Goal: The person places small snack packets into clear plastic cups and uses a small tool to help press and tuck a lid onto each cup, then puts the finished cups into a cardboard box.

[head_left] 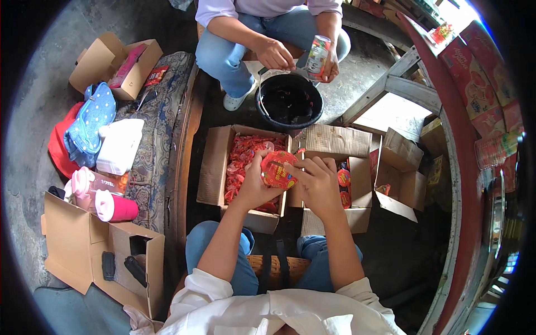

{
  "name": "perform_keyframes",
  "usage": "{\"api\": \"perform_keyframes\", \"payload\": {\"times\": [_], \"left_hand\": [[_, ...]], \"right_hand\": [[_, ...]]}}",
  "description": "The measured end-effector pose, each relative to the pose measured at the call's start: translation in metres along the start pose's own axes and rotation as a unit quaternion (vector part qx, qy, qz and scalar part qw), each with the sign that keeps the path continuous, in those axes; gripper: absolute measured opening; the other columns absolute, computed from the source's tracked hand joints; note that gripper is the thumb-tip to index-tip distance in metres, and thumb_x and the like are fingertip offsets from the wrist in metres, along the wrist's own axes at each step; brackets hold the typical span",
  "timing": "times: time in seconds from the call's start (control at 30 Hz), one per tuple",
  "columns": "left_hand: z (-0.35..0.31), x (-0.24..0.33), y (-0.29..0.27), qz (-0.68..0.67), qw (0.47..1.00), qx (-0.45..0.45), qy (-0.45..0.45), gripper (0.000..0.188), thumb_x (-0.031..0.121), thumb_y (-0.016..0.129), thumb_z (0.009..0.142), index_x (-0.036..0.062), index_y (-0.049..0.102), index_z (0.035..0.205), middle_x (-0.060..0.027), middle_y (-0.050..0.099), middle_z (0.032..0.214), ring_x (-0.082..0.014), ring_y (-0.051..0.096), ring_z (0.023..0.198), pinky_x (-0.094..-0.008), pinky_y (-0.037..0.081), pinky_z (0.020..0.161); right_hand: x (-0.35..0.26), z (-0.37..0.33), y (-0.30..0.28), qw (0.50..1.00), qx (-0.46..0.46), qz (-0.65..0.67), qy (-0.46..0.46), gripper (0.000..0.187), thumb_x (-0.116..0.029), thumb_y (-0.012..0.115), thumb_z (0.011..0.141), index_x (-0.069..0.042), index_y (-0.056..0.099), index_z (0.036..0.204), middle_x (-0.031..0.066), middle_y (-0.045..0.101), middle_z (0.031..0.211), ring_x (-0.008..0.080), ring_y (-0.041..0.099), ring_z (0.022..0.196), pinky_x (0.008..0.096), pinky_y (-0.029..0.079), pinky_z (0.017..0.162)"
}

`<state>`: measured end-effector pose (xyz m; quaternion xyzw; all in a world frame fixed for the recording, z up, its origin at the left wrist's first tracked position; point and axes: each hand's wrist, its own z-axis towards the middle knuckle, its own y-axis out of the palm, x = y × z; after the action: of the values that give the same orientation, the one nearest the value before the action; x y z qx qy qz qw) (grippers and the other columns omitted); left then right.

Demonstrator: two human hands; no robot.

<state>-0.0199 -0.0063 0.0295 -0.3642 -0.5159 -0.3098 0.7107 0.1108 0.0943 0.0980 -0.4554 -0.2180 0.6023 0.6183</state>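
A round red pack [277, 170] with printed patterns is held up above two cardboard boxes. My left hand [258, 181] is closed around its left side. At its right edge, the fingers of my right hand [318, 181] are bent and pressed against it. Below my left hand, an open box [215, 167] is filled with crumpled red printed wrappers [240, 156]. Under my right hand stands another open box [335, 139], with round red-topped packs [344, 178] inside. What lies beneath my hands in both boxes is partly hidden.
Opposite me, a seated person holds a printed cup [318, 57] and a blade-like tool over a black bucket [263, 111]. A patterned bench [167, 106] at left carries bags and a pink tumbler [124, 207]. A wooden frame [413, 92] and a third box [414, 190] stand at right.
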Motion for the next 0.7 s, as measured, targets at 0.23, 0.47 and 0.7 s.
{"api": "perform_keyframes", "payload": {"times": [0.23, 0.47, 0.7], "left_hand": [[-0.0004, -0.007, 0.0027, 0.002, 1.0, -0.018, -0.004, 0.081, 0.025, 0.083, 0.059, 0.0018, 0.036, 0.12, -0.0134, 0.061, 0.105, -0.0266, 0.058, 0.099, -0.0378, 0.042, 0.088], [0.0011, -0.0051, 0.003, -0.017, 1.0, -0.003, -0.009, 0.078, 0.025, 0.083, 0.06, 0.0033, 0.037, 0.118, -0.0118, 0.061, 0.105, -0.0243, 0.058, 0.099, -0.0371, 0.043, 0.087], [0.0, -0.0085, 0.0055, -0.04, 0.999, 0.005, -0.021, 0.078, 0.025, 0.083, 0.06, 0.0039, 0.037, 0.118, -0.0133, 0.059, 0.106, -0.0245, 0.058, 0.099, -0.0376, 0.043, 0.088]], "right_hand": [[0.0028, 0.0001, -0.0017, 1.0, -0.008, -0.007, 0.006, 0.027, -0.005, 0.063, 0.067, -0.014, 0.069, 0.092, -0.002, 0.059, 0.083, 0.0152, 0.055, 0.077, 0.0339, 0.037, 0.072], [-0.0006, 0.0029, -0.0044, 1.0, -0.011, -0.015, 0.009, 0.027, -0.004, 0.063, 0.065, -0.015, 0.069, 0.09, -0.0021, 0.06, 0.083, 0.015, 0.056, 0.079, 0.0342, 0.037, 0.073], [0.0039, 0.0028, -0.0091, 1.0, -0.006, -0.018, 0.01, 0.027, -0.004, 0.063, 0.066, -0.014, 0.069, 0.09, -0.002, 0.06, 0.083, 0.0148, 0.055, 0.078, 0.0338, 0.037, 0.073]]}}
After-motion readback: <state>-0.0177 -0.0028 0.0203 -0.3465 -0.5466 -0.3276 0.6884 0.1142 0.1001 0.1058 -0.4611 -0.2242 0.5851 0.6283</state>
